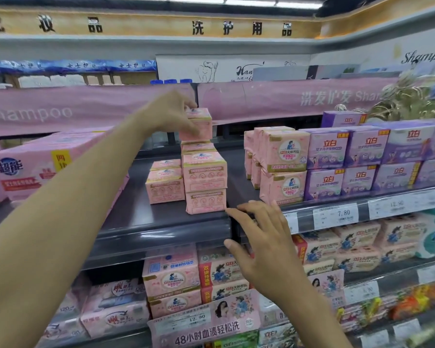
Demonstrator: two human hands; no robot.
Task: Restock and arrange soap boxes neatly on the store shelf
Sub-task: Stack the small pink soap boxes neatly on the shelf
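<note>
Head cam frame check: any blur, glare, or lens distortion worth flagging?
Head view: wide-angle bowing curves the shelf edge and the pink banner; head view is soft overall, the left hand gripping the top soap box slightly smeared, the right hand crisper; ceiling light clips to white; lighting flat, shadows faint; the 7.80 price tag is readable.

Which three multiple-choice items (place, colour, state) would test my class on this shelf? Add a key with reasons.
1. Where is the soap box in the left grip?
A. atop the tall pink stack
B. on the bottom shelf
C. in a basket
2. What colour are the boxes at the shelf's right end?
A. green
B. purple
C. black
3. How is the right grip?
A. open, fingers at the shelf edge
B. clutching a box
C. a fist
Key: A, it tops the stack; B, purple wrappers; A, fingers spread, holding nothing.
</note>
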